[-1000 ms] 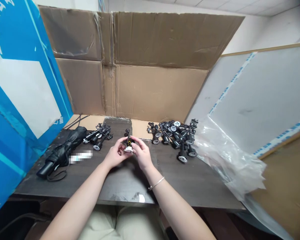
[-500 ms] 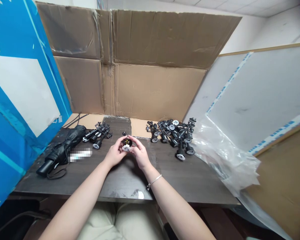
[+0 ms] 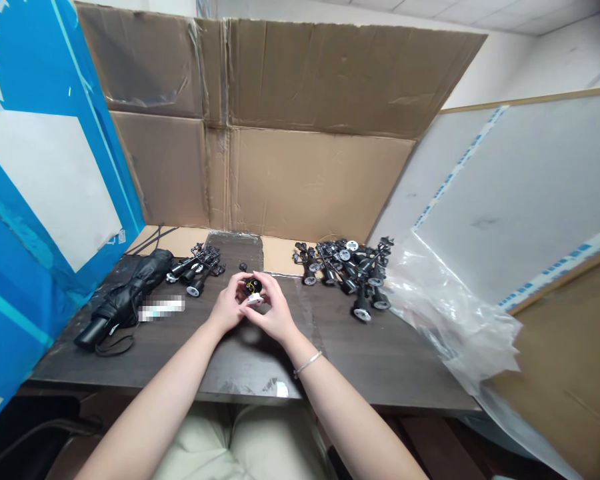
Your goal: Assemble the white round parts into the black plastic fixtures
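Observation:
Between both hands, above the dark table [image 3: 360,360], is a black round part [image 3: 253,285] with yellow wires showing inside. A small white piece [image 3: 254,299] sits at its near side. My left hand [image 3: 229,305] is wrapped round the left side of the black part. My right hand [image 3: 275,308] curls round its right side, with the thumb against the white piece. The fingers partly hide both pieces. A tiny black part [image 3: 243,267] lies on the table just behind the hands.
A folded black umbrella [image 3: 130,293] lies at the left, near a small group of black parts with white ends [image 3: 195,291]. A larger heap of similar parts [image 3: 347,267] is right of the hands. Crumpled clear plastic [image 3: 445,327] covers the right edge; cardboard [image 3: 320,180] stands behind.
The white piece has tilted and now shows more edge-on, and the opening of the black part is more visible. My right thumb has shifted left across the near side.

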A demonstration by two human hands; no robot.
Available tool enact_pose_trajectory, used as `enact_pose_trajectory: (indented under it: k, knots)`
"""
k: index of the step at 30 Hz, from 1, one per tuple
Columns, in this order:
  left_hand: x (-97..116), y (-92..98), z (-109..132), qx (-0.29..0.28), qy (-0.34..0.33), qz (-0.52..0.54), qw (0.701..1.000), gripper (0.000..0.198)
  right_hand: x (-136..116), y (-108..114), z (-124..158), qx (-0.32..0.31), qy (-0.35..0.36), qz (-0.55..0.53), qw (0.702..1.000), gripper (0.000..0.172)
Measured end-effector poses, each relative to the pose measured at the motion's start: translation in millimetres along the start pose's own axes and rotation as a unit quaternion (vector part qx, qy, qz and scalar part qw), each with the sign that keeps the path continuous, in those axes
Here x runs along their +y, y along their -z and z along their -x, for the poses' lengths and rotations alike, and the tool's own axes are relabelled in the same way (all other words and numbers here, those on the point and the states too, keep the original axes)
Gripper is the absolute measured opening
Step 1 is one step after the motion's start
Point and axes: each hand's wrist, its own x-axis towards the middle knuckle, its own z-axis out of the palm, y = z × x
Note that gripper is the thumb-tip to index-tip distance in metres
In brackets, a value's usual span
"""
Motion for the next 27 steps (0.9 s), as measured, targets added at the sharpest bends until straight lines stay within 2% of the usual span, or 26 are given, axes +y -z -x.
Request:
enact_pose_trajectory:
  k: [2, 7, 10, 16, 27]
  knots:
    - [0.3, 0.3, -0.6, 0.012, 0.002, 0.014, 1.000, 0.043, 0.6, -0.7, 0.0, 0.016, 0.010, 0.015, 1.000, 0.061]
    - [0.3, 0.3, -1.1, 0.034, 0.020, 0.024, 0.999, 0.041, 3.6, -2.8, 0.3, 0.049, 0.034, 0.048, 0.997, 0.040]
    - [-0.8, -0.3, -0.7, 0.036, 0.024, 0.026, 0.999, 0.041, 1.6, -2.8, 0.4, 0.063, 0.054, 0.070, 0.994, 0.035]
    - [-1.7, -0.5, -1.0, 0.048, 0.030, 0.010, 0.998, 0.042, -3.7, -2.4, 0.5, 0.079, 0.075, 0.088, 0.990, 0.031]
    - [1.0, 0.1, -1.6, 0.068, 0.027, 0.024, 0.997, 0.046, -3.6, -2.4, -0.5, 0.109, 0.030, 0.038, 0.993, 0.030]
